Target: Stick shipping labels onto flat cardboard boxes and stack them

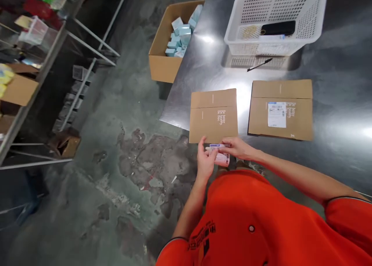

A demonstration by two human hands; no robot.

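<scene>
Between my two hands is a white shipping label point(223, 160) with a purple strip and a barcode. My left hand point(205, 159) pinches its left side, thumb over the label. My right hand point(236, 147) has its fingers closed on the upper right part. Both hands are just in front of the table's near edge. Right beyond them lies a flat brown cardboard box point(213, 119) with white print and no label on its upper face. To its right, a second flat cardboard box point(299, 120) carries a stuck-on white label point(276, 115).
A white plastic basket point(273, 49) with a dark object inside stands at the back of the metal table point(343, 76). A black pen point(259, 64) lies before it. Left of the table, an open carton point(164, 66) holds several light-blue boxes. Shelving point(55, 45) stands far left.
</scene>
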